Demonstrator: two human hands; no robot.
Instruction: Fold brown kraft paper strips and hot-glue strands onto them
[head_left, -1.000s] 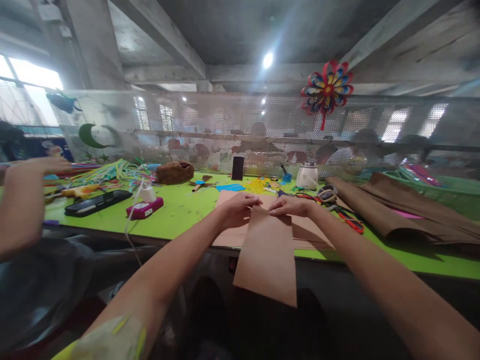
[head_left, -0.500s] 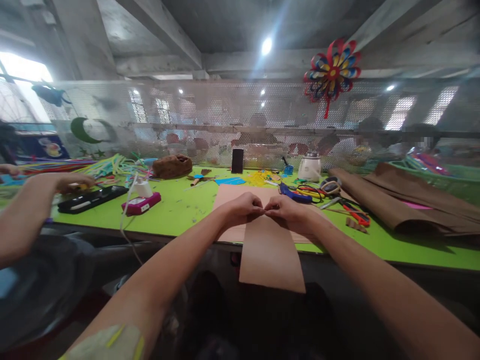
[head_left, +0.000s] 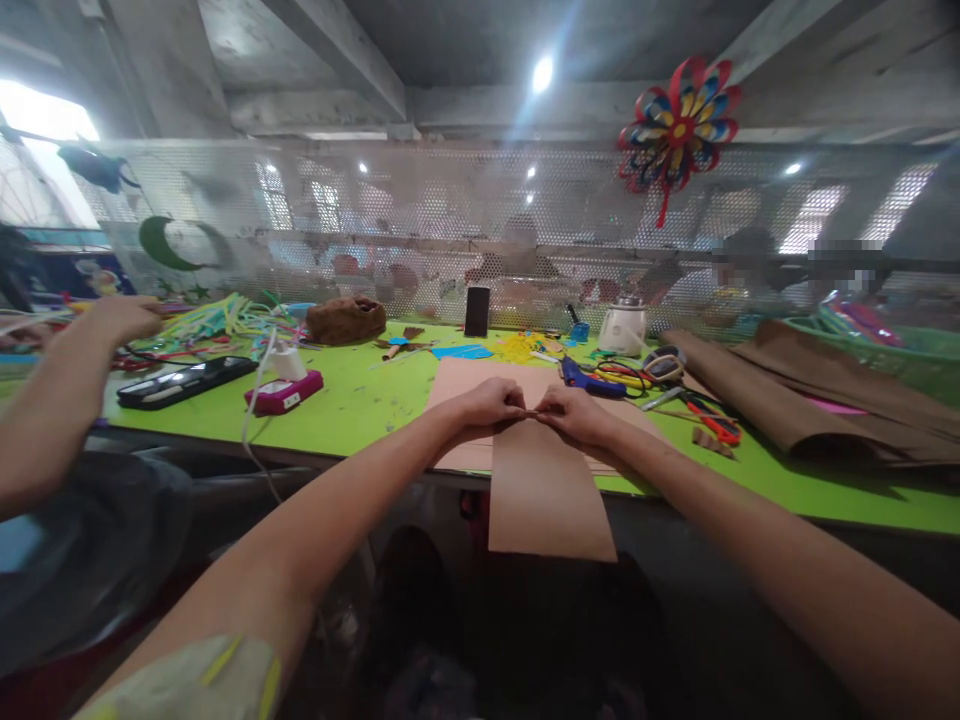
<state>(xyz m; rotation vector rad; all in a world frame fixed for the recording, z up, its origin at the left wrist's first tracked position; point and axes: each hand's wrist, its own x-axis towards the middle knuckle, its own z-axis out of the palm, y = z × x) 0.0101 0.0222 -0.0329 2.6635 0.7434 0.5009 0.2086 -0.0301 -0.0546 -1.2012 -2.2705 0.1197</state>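
Note:
Both my hands pinch the upper edge of a strip of brown paper (head_left: pixel 549 490), which hangs down over the table's front edge. My left hand (head_left: pixel 495 402) holds that edge from the left, its fingers closed. Close beside it, my right hand (head_left: pixel 571 412) grips the same edge, thumb and fingers pressed together. Between the fingertips the edge looks narrowly folded or rolled. Beneath my hands lie larger flat sheets of brown paper (head_left: pixel 461 385) on the green table (head_left: pixel 367 400).
Just right of my hands lie a blue glue gun (head_left: pixel 592 382), a tape roll (head_left: pixel 664 362) and orange-handled scissors (head_left: pixel 712 420). Large brown paper (head_left: pixel 757 400) lies farther right. On the left are a magenta power strip (head_left: pixel 285 392), a black case (head_left: pixel 187 380) and another person's arm (head_left: pixel 75 380).
My fingertips have moved slightly apart along the paper's edge, showing a bit of it between them. At the left, the other person's hand has shifted up and left.

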